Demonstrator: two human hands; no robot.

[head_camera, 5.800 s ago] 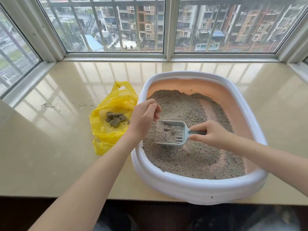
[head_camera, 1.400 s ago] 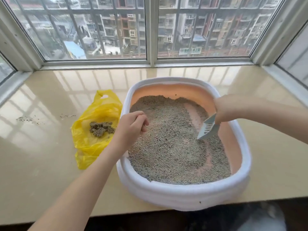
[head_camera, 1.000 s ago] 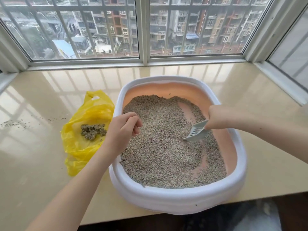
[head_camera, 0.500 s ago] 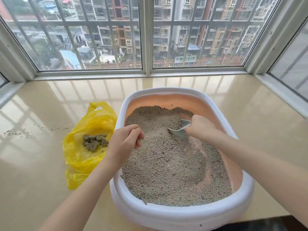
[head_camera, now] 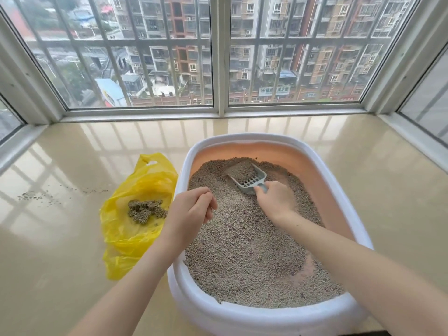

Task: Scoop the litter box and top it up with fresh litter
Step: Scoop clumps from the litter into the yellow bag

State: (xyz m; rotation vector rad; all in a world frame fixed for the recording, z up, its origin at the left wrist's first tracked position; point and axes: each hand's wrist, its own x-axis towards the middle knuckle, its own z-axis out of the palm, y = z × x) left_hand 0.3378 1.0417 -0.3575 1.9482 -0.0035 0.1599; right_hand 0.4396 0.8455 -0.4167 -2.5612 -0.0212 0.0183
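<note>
Our right hand (head_camera: pixel 275 201) fingers clamp the stiff, light plastic scoop (head_camera: pixel 249 179) by its handle, heaped with loose, probably spill-prone litter at the litter box (head_camera: pixel 358 229) far end; left hand (head_camera: pixel 191 212) fingers curl empty.

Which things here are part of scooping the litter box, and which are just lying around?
Part of the job:
litter box
litter
scoop, held by right hand
yellow bag with clumps

Lying about:
spilled grains on the sill
</note>
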